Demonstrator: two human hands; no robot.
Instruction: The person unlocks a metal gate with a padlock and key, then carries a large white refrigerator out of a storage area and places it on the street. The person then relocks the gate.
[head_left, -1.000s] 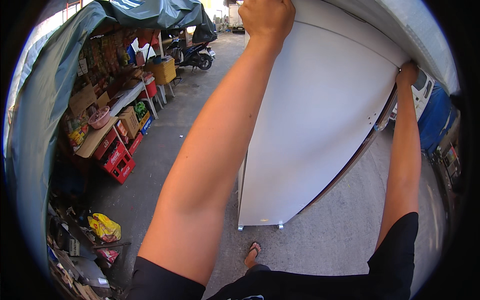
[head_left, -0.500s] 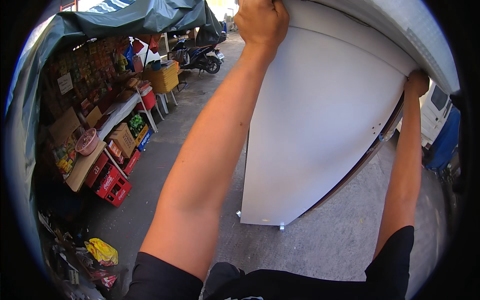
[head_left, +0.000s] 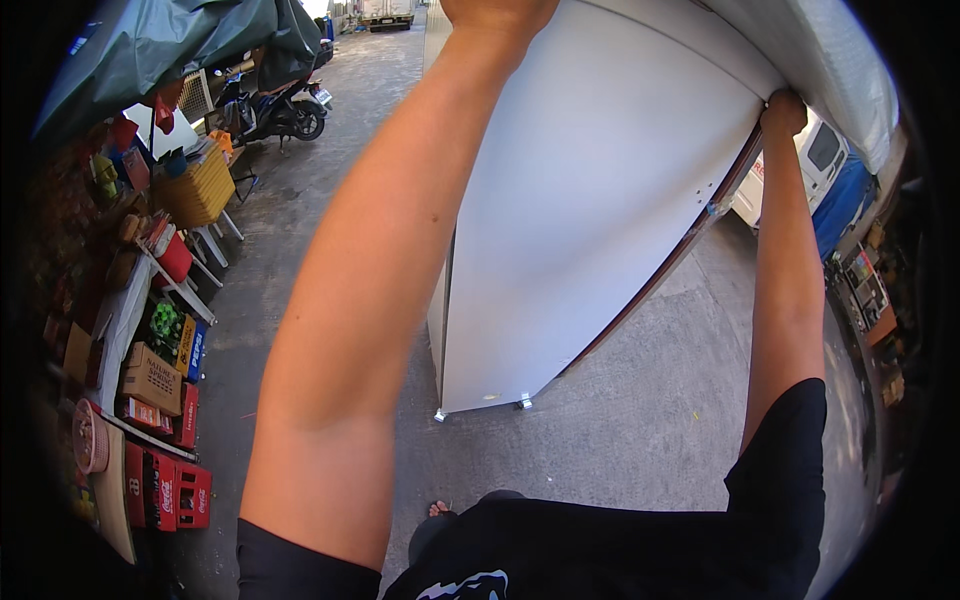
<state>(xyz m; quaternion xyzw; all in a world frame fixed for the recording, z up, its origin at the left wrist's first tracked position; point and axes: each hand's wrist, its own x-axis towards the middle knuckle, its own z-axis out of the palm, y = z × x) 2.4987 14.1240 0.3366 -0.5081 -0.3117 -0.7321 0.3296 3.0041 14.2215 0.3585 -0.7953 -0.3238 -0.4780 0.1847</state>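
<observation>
A large, smooth white box-shaped unit (head_left: 580, 220) stands tall in front of me, leaning across the view. Small metal fittings (head_left: 525, 402) show at its lower corners, and a dark brown strip (head_left: 680, 255) runs down its right edge. My left hand (head_left: 498, 14) is closed at its upper left, partly cut off by the picture's top, with its fingertips hidden. At the upper right edge, my right hand (head_left: 784, 112) is closed round the unit's rim. Both arms are stretched up and forward.
Along the left are a roadside stall table (head_left: 125, 310), red bottle crates (head_left: 165, 490), a carton (head_left: 152, 377) and stacked yellow trays (head_left: 197, 190). A parked motorcycle (head_left: 280, 110) stands beyond. Dark tarpaulin (head_left: 190, 60) hangs overhead. A white van (head_left: 815, 165) is at the right.
The stall and motorcycle have shifted left in the picture, and the unit has too. More of the van and the unit's left side now shows. Both hands keep their hold.
</observation>
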